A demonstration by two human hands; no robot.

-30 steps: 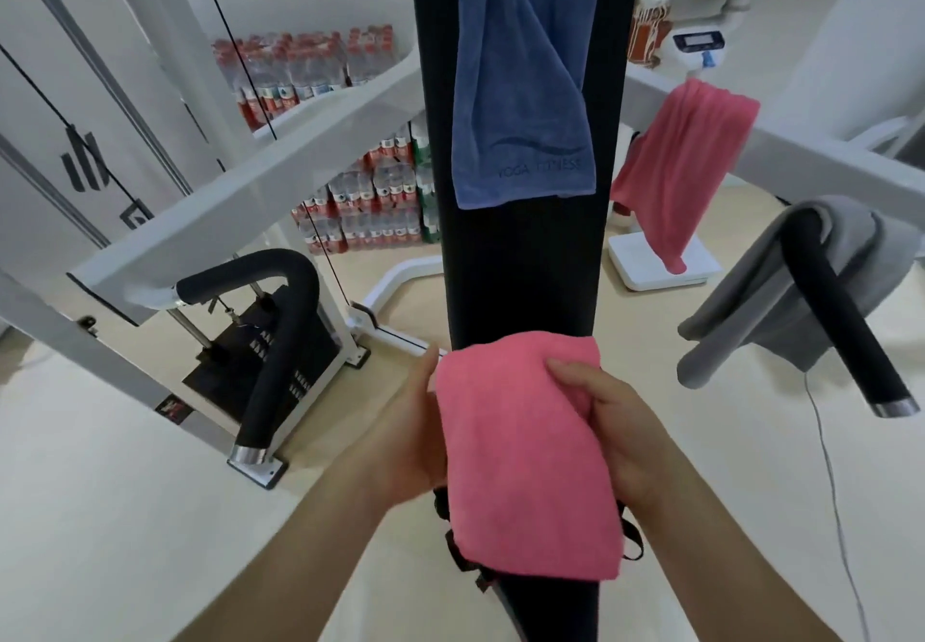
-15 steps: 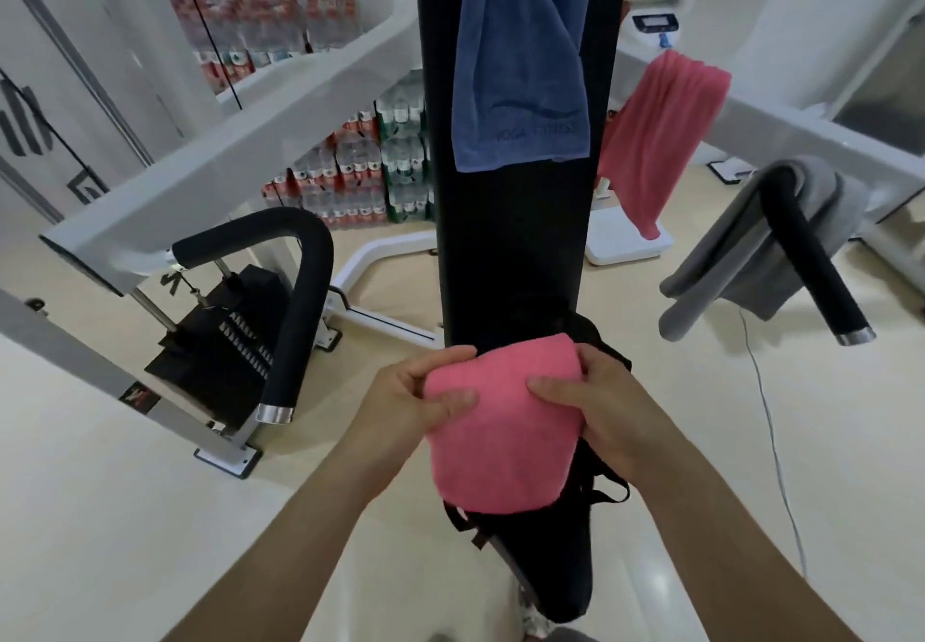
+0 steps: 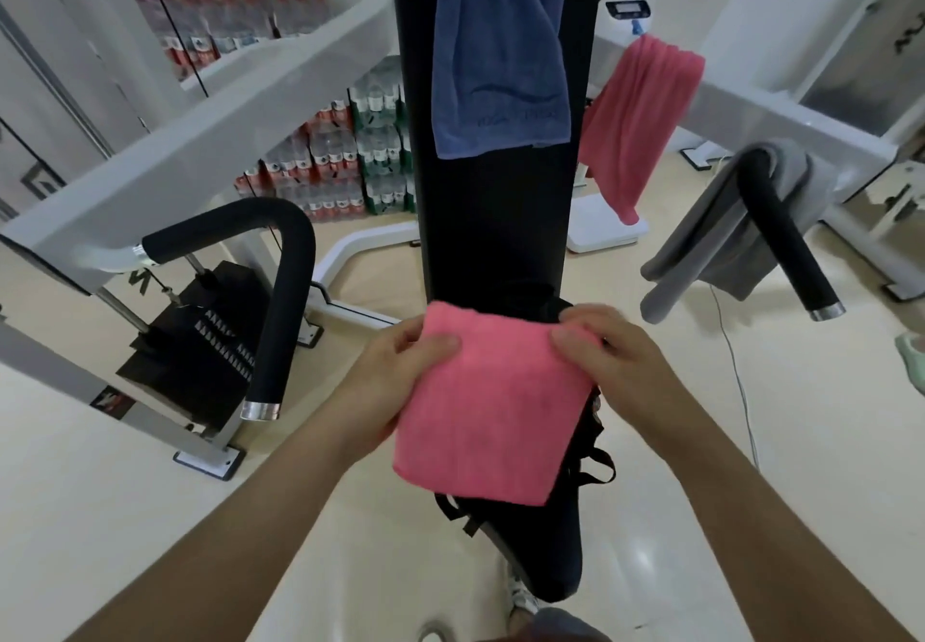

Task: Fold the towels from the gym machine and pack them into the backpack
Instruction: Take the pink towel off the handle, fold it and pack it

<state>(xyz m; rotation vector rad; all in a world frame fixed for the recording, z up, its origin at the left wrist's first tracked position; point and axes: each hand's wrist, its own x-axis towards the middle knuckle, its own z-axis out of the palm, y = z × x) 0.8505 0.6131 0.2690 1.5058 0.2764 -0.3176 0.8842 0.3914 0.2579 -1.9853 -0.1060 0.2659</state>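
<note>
Fingers [image 3: 440, 343] of left hand [image 3: 395, 381], right hand [image 3: 615, 366] pinch pink towel [image 3: 490, 416] top corners

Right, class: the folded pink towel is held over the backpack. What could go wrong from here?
1. The left hand and right hand pinch the folded pink towel only near its top, so its lower layers may fall open.
2. The backpack sits on a narrow black seat, and the towel hides its opening; a blind push might tip it off.
</note>
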